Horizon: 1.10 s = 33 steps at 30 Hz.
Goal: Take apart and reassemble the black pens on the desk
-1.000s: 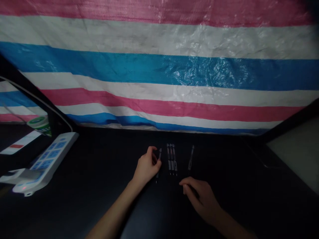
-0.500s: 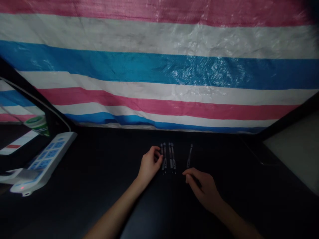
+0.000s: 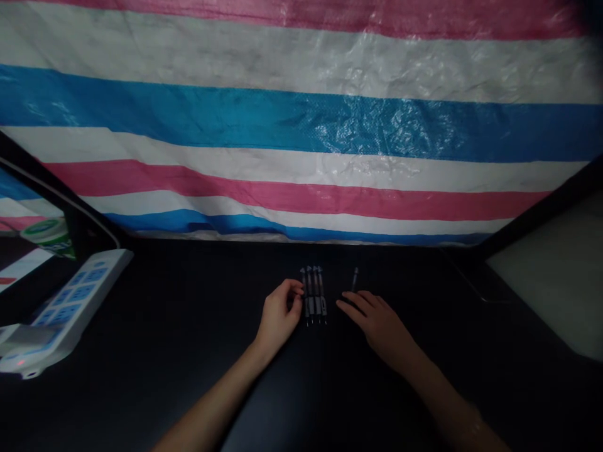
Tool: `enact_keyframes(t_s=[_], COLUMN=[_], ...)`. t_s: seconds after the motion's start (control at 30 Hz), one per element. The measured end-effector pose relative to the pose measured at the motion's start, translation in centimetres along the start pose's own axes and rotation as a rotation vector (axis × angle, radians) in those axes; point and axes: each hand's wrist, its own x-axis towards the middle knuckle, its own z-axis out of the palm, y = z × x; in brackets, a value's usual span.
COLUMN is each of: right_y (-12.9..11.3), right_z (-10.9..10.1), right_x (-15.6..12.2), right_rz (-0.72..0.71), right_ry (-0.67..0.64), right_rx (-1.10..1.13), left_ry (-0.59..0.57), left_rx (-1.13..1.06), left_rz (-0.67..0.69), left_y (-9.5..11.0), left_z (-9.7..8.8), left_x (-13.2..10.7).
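Several slim pens (image 3: 314, 306) lie side by side in a tight row on the black tabletop, tips toward me. My left hand (image 3: 279, 312) rests at the left side of this row, fingers loosely curled and thumb apart from them. Its fingertips are against or very near the leftmost pen; I cannot tell which. Off to the right lies a single pen (image 3: 355, 278), its lower part hidden by my right hand (image 3: 377, 317). That hand is spread low over the table, its fingers stretched toward the row, gripping nothing.
A white power strip (image 3: 110, 267) with blue sockets lies at the left, a plug and a green-and-white cup (image 3: 47, 232) near it. Red, white and blue striped sheeting (image 3: 301, 119) hangs behind the table. Dark frame posts slant down on both sides.
The pens in the row have closed up, the gap between the two pairs gone. My right hand has moved forward and its fingers have opened out over the single pen. The view has shifted slightly.
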Motion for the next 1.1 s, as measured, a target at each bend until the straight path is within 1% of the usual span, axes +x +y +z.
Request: enact_keyframes(t_s=[0.2,0.3,0.43,0.73,0.83,0.9,0.97,1.03,1.1], right_y=[0.0,-0.1,-0.3,-0.4,-0.6,-0.8,-1.1,-1.2,-1.4], right_z=[-0.1,-0.3,-0.4,-0.5,-0.9,-1.2,-1.6,-2.0,-2.5], right_x=[0.3,0.4,0.5,0.5,0.5,0.5,0.4,0.1,-0.1], right_rz=[-0.067,-0.067,-0.041,-0.007,0.019,0.070,0.176,0.344,0.558], right_ry=[0.065,0.112,0.196,0.200,0.229,0.286,0.371,0.466,0.567], right_rx=[0.070,0.089,0.105,0.180,0.223,0.303,0.390,0.451,0.527], left_ry=[-0.001,-0.014,-0.067,-0.084,-0.073,-0.066,-0.065,-0.068,-0.061], left_rx=[-0.026,-0.053,-0.106,-0.104,-0.115,-0.119,-0.121,-0.125,-0.136], left_rz=[-0.057,-0.077,-0.068,-0.046,-0.044,-0.037,-0.038,-0.054,-0.078], left_y=[-0.2,-0.2,-0.3,-0.6,-0.5,-0.4,-0.4,-0.3,0.0], left_z=[-0.1,0.0,0.3,0.6,0.6,0.6,0.5,0.4,0.3], left_x=[-0.2,-0.1,0.1,0.0,-0.1,-0.2,-0.2,-0.1,-0.1])
